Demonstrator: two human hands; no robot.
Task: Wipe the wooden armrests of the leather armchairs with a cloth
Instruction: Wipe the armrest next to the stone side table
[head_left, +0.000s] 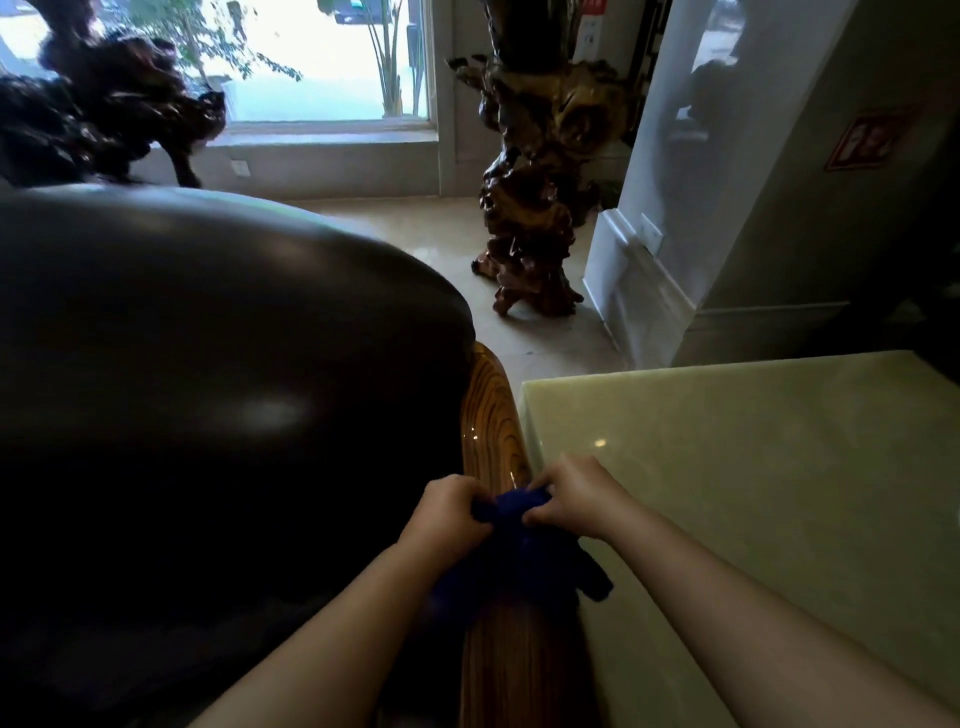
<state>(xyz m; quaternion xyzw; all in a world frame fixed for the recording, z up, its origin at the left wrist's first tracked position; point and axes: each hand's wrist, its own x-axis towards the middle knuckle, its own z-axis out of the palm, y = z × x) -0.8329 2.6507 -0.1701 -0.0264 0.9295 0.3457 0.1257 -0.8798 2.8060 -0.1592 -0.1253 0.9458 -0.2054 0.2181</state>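
A dark leather armchair (208, 364) fills the left half of the view. Along its right side runs a glossy striped wooden armrest (491, 415), from the chair's back corner down to the bottom edge. A dark blue cloth (524, 561) lies bunched over the armrest at about mid length. My left hand (449, 512) grips the cloth's upper left edge. My right hand (571, 499) pinches its upper right edge. Both hands sit just above the wood, close together.
A pale green stone table (753, 493) stands right beside the armrest. A gnarled root-wood stand (540, 197) rises on the tiled floor ahead. A second dark carved piece (98, 104) sits at the window, top left. A white pillar (701, 208) is at right.
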